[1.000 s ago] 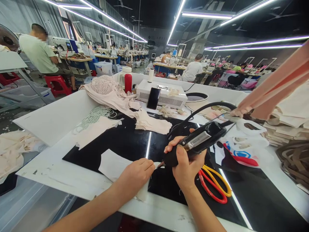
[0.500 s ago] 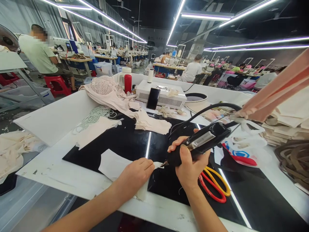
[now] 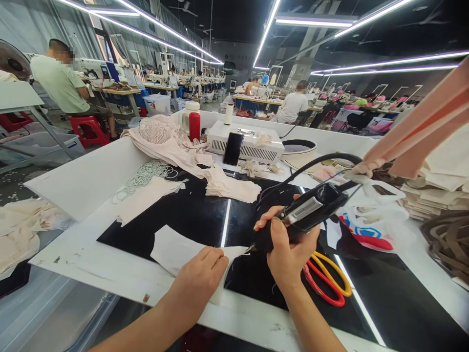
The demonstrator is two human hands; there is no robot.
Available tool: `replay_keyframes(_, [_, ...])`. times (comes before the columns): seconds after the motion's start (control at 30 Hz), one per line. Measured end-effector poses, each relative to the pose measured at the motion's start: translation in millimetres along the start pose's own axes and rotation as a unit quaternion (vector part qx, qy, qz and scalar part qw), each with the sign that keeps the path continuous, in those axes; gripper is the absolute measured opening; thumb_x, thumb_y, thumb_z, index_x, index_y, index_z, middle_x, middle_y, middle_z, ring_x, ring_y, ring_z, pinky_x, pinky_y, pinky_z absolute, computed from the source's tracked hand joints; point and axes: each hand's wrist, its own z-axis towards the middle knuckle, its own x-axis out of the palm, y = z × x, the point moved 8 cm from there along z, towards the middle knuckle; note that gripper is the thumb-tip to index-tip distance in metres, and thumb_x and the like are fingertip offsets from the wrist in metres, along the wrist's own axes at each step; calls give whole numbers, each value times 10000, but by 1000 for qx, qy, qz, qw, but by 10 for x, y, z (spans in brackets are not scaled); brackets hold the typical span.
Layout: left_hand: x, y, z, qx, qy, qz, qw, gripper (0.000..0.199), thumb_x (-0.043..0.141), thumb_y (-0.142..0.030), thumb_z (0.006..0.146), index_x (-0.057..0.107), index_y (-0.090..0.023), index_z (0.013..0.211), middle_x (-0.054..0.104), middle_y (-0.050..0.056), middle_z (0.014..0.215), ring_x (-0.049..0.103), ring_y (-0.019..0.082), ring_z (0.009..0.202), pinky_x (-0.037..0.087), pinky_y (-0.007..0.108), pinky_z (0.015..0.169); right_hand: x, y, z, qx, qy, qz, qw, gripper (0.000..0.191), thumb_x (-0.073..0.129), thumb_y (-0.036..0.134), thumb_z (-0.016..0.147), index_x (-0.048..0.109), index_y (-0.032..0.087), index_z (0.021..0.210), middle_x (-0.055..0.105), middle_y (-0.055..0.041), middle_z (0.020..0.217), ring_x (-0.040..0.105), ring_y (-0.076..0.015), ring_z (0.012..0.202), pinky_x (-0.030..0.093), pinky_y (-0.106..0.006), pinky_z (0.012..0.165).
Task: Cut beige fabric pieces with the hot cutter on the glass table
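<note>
Presently, at the tip: what seems to be in hand is work on the right-hand corner of the white piece point(image 3: 172, 247), where the point of the tool point(image 3: 302, 215) meets it or sits just above; contact is too fine to tell.
Right hand: the right hand point(image 3: 287, 244) is closed round the black tool, fingers wrapped on the far side, thumb on the near side.
Left hand: the left hand point(image 3: 201, 274) lies palm down across the middle of the white piece, fingers drawn together; whether it pinches or only presses, I cannot tell.
Next move: it likely calls for the piece held flat and the tip kept on its edge, left fingers well off the point.
White piece: on the black sheet point(image 3: 176, 208), its near part over the bench point(image 3: 113, 286).
Black sheet: scissors point(image 3: 331, 281) beside the right wrist; a cloth stack point(image 3: 230, 186) towards the far edge.
Behind: phone point(image 3: 233, 149) leaning on a white box point(image 3: 252, 143), green cord point(image 3: 148, 176) to the left, pink cloth point(image 3: 421, 122) and a bag point(image 3: 379, 225) to the right.
Room: strip lights point(image 3: 315, 22) over rows of sewing stations; a person point(image 3: 60, 90) on a red stool point(image 3: 88, 131).
</note>
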Motion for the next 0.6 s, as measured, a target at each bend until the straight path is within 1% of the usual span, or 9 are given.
replay_keyframes(0.07, [63, 35, -5, -13, 29, 3, 1000, 401, 403, 131, 813, 536, -174, 1037, 649, 72, 1056, 654, 226, 941, 611, 334, 785, 1, 34, -15, -5, 1, 5, 1000, 302, 738, 209, 878, 513, 271, 1069, 682, 57, 835, 640, -118, 623, 584, -302, 590])
replay_keyframes(0.13, [94, 72, 1, -23, 42, 0, 999, 387, 419, 114, 838, 531, -189, 1053, 648, 63, 1069, 655, 222, 973, 603, 333, 822, -8, 67, -37, -9, 0, 7, 1000, 325, 744, 193, 870, 518, 275, 1089, 688, 54, 838, 644, -120, 617, 585, -303, 587])
replay_keyframes(0.23, [96, 106, 13, -28, 40, -14, 999, 352, 446, 74, 894, 526, -205, 1093, 645, 52, 1076, 656, 211, 1009, 584, 320, 877, -32, 95, -75, -7, -5, 7, 1000, 374, 749, 174, 864, 532, 285, 1147, 693, 52, 847, 650, -123, 616, 580, -298, 579])
replay_keyframes(0.37, [94, 144, 26, -36, 46, -25, 998, 341, 477, 62, 915, 539, -200, 1125, 650, 55, 1087, 658, 212, 1034, 576, 313, 886, -41, 113, -118, 3, 0, 17, 1000, 478, 748, 157, 872, 535, 308, 1273, 695, 46, 860, 657, -127, 631, 580, -300, 593])
replay_keyframes(0.47, [94, 148, 51, -32, 48, -29, 998, 336, 488, 50, 927, 553, -193, 1151, 659, 61, 1108, 658, 217, 1058, 578, 323, 899, -53, 136, -150, 7, -3, 11, 1000, 513, 754, 172, 872, 528, 314, 1310, 692, 44, 854, 655, -129, 628, 581, -302, 591])
replay_keyframes(0.6, [82, 128, 106, -20, 26, -15, 999, 268, 451, 2, 994, 567, -184, 1148, 674, 72, 1120, 673, 216, 1053, 589, 327, 872, -61, 173, -192, 11, -6, 0, 1000, 535, 759, 198, 866, 519, 310, 1331, 691, 41, 848, 654, -133, 622, 582, -306, 587])
